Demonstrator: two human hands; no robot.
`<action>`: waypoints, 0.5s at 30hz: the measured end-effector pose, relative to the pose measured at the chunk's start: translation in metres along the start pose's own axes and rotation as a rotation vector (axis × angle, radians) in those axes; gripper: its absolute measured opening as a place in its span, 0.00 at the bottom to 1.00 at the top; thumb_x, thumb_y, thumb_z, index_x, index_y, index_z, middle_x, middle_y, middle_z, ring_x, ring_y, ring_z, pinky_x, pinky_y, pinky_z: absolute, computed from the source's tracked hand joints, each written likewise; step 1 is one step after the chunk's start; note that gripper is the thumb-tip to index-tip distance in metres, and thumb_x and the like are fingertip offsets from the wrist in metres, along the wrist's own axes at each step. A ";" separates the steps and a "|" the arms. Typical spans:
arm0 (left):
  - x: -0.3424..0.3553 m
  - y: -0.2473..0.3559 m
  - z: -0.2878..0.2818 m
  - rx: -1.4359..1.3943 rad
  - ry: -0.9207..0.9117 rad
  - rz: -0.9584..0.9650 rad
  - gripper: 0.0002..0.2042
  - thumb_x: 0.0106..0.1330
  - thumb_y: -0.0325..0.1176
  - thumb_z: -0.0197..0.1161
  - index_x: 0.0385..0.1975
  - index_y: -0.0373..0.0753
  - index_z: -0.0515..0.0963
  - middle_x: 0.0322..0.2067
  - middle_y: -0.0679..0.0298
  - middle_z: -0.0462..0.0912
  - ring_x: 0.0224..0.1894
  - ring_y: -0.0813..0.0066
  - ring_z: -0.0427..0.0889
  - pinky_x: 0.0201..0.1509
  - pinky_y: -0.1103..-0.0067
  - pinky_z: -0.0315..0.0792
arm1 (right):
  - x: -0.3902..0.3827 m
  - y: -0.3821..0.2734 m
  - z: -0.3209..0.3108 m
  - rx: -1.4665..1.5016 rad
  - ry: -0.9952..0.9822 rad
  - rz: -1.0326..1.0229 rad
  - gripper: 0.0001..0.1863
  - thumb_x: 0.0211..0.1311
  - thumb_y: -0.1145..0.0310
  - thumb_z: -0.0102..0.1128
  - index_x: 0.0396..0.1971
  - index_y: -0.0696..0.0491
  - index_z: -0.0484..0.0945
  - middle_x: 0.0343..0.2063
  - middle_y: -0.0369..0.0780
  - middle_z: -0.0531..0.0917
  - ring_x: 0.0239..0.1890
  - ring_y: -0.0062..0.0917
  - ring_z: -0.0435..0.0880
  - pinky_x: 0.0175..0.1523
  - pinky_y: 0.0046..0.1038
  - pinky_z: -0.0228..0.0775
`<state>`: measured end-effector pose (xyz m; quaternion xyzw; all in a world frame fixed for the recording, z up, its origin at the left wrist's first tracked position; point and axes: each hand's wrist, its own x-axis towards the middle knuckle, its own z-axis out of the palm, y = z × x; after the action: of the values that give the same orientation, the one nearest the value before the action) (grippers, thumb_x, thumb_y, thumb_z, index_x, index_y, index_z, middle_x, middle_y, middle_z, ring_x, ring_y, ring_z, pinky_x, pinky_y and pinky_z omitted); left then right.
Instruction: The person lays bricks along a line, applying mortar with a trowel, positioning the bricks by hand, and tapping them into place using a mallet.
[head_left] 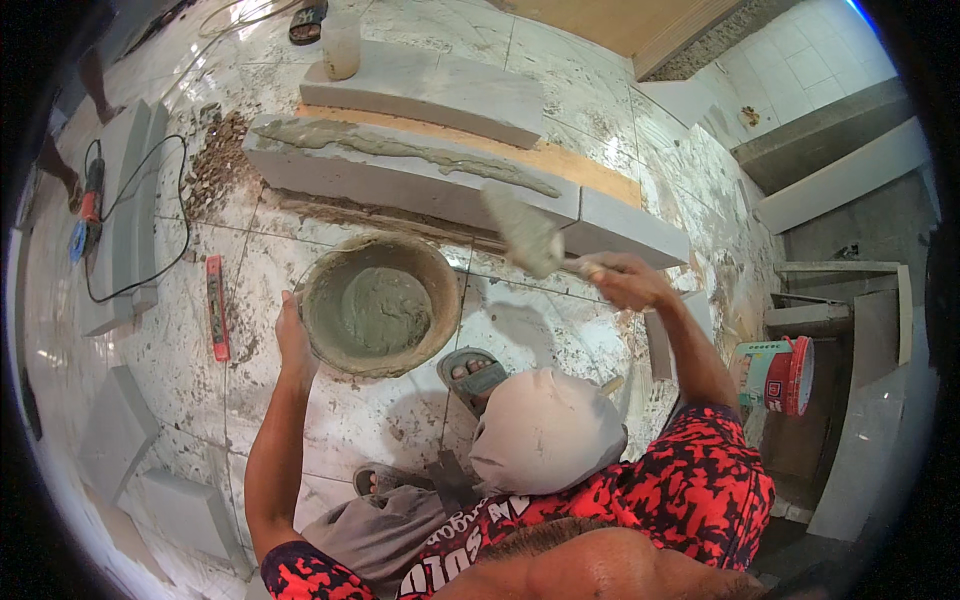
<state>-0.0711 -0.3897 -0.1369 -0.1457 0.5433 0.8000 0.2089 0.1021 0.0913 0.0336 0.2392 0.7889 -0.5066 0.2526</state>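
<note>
Clasping trowel (528,238) in right hand (630,282); touching mortar bucket (325,300) with left hand (295,340), unclear whether closed on rim. Note mortar-topped block (400,180) ahead-left of right grip, the nearer hand, long axis left to right.

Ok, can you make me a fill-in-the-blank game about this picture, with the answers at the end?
1. The left hand touches the round bucket, while the right hand holds a ____.
2. The colour of the spirit level's two ends is ____.
3. The power tool with the black cable lies near the picture's ____ edge.

Missing words: trowel; red; left.
</note>
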 end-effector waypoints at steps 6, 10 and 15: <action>0.002 -0.002 -0.004 0.025 0.015 0.006 0.28 0.73 0.52 0.39 0.51 0.28 0.71 0.46 0.55 0.79 0.47 0.68 0.78 0.54 0.74 0.70 | -0.016 0.000 -0.093 -0.574 0.418 -0.086 0.27 0.59 0.50 0.60 0.54 0.51 0.75 0.30 0.43 0.84 0.31 0.27 0.81 0.40 0.32 0.74; 0.001 0.000 -0.008 0.054 0.021 0.010 0.28 0.73 0.52 0.40 0.51 0.28 0.71 0.46 0.55 0.79 0.47 0.68 0.77 0.54 0.74 0.70 | -0.015 -0.018 -0.111 -1.071 0.501 -0.286 0.24 0.57 0.55 0.61 0.53 0.47 0.76 0.42 0.44 0.83 0.42 0.39 0.82 0.46 0.36 0.74; 0.006 -0.007 -0.010 0.016 -0.003 0.011 0.28 0.73 0.52 0.40 0.51 0.29 0.71 0.46 0.56 0.79 0.47 0.69 0.78 0.53 0.75 0.70 | -0.030 0.025 -0.121 -1.193 0.615 -0.154 0.22 0.59 0.58 0.60 0.52 0.50 0.74 0.40 0.44 0.82 0.42 0.39 0.81 0.46 0.38 0.73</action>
<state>-0.0728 -0.3959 -0.1497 -0.1398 0.5504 0.7969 0.2064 0.1217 0.2081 0.0795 0.1350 0.9843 0.0903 0.0687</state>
